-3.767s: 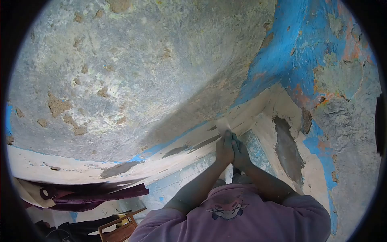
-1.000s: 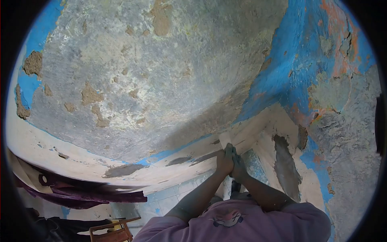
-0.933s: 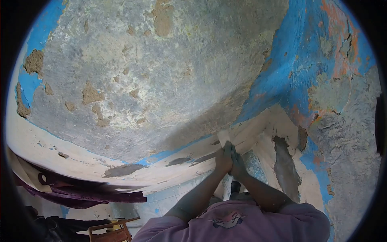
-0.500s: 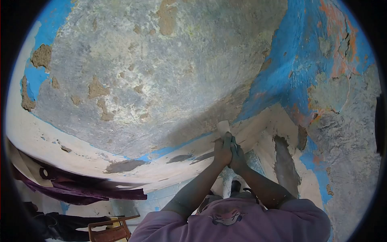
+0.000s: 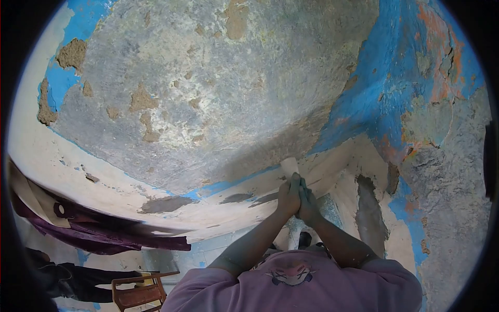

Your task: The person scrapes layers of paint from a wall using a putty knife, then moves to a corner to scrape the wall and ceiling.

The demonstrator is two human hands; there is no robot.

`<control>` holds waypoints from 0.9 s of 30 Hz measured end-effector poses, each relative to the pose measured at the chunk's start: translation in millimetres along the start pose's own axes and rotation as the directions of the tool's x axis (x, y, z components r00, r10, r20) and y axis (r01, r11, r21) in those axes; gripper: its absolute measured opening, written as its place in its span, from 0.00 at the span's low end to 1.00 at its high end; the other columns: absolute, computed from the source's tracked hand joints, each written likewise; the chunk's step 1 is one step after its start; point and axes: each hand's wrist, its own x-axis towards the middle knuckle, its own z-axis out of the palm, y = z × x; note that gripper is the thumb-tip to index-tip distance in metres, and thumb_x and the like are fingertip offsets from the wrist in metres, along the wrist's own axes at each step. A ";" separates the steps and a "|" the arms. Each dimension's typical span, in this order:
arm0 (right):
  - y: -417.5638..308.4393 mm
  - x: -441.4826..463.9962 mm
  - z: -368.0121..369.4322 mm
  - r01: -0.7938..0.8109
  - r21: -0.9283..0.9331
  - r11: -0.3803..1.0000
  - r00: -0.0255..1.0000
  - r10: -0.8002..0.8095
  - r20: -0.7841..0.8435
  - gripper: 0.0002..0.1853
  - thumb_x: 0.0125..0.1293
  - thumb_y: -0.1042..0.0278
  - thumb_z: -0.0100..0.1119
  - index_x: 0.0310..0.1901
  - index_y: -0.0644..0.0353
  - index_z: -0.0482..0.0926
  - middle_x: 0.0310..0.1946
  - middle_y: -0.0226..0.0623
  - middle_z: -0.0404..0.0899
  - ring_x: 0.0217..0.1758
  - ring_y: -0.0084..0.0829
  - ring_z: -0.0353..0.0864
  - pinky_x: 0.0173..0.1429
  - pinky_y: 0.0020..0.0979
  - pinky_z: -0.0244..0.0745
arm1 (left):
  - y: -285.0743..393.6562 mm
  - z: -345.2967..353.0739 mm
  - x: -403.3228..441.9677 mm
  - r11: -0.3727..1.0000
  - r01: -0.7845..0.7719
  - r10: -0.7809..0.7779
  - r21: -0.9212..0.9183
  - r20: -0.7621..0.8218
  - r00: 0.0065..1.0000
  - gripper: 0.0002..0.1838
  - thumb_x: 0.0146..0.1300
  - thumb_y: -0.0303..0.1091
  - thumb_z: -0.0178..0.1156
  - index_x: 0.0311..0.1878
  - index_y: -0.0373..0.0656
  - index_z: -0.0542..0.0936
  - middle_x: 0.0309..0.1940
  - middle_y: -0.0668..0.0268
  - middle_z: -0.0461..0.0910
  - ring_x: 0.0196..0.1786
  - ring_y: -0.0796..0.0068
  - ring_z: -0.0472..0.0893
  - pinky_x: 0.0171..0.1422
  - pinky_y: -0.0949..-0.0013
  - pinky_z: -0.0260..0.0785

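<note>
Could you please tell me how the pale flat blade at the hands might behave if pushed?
The pale flat blade is probably fairly stiff, since it shows no clear bend where it juts past the left hand and right hand. Its broad, flat outline suggests it would slide rather than roll. Its weight is hard to judge: the hands hide its lower end.
</note>
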 end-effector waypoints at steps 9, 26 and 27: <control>-2.4 -8.2 21.7 -0.252 0.029 0.967 0.965 0.250 0.075 0.26 0.70 0.52 0.34 0.43 0.72 0.72 0.31 0.50 0.78 0.36 0.38 0.78 0.42 0.40 0.70 | -18.8 -26.5 1.1 0.981 0.092 -0.095 -0.173 -0.010 0.995 0.18 0.69 0.43 0.45 0.27 0.41 0.68 0.19 0.69 0.66 0.19 0.78 0.66 0.24 0.72 0.61; -8.1 -7.4 26.0 -0.213 0.014 0.977 0.977 0.213 -0.008 0.25 0.71 0.53 0.32 0.44 0.69 0.73 0.30 0.52 0.77 0.37 0.44 0.78 0.41 0.40 0.70 | -14.8 -30.3 5.0 0.999 0.036 -0.035 -0.027 0.022 0.999 0.23 0.68 0.46 0.45 0.23 0.39 0.72 0.15 0.70 0.69 0.20 0.80 0.72 0.27 0.72 0.66; -16.6 -6.5 24.9 -0.372 0.069 0.926 0.927 0.367 0.071 0.25 0.71 0.53 0.32 0.45 0.69 0.73 0.30 0.50 0.77 0.35 0.42 0.79 0.40 0.39 0.71 | -14.0 -30.6 7.5 1.000 0.019 -0.019 -0.015 0.008 1.000 0.22 0.69 0.46 0.45 0.24 0.39 0.73 0.15 0.70 0.69 0.19 0.80 0.71 0.26 0.73 0.66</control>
